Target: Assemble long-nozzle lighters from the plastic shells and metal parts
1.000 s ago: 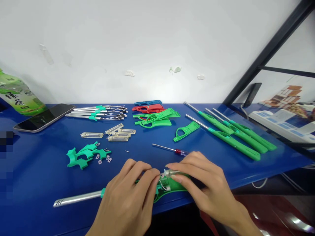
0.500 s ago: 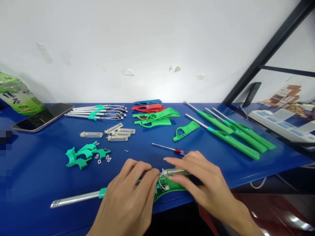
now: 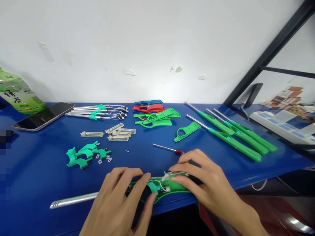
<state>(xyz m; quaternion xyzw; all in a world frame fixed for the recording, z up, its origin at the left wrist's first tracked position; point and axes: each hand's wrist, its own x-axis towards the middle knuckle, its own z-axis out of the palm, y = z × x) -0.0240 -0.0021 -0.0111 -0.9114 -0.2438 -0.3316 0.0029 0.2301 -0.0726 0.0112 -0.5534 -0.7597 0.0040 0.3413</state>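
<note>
A lighter's open green half-shell (image 3: 177, 186) lies at the table's near edge with its inner parts showing. A metal tube (image 3: 73, 200) reaches out of it to the left. My left hand (image 3: 120, 196) grips the shell, thumb and fingers around the teal trigger (image 3: 154, 187). With its thumb and fingers closed on a clear fuel tank (image 3: 169, 176), my right hand (image 3: 206, 178) holds that tank over the right part of the shell. A white wire (image 3: 161, 185) curves beside the trigger. The tank's right end is hidden by my fingers.
A screwdriver (image 3: 167, 148) lies beyond my right hand. Teal triggers (image 3: 86, 153), spare fuel tanks (image 3: 119, 134), metal tubes with wires (image 3: 95, 111) and coloured half-shells (image 3: 155, 118) lie farther back. Several assembled lighters (image 3: 233, 142) are at right, a phone (image 3: 44, 115) and green bottle (image 3: 19, 93) at left.
My left fingers have moved left from the tank's tip and spread around the trigger, uncovering it. The tank has come down closer to the shell in my right hand.
</note>
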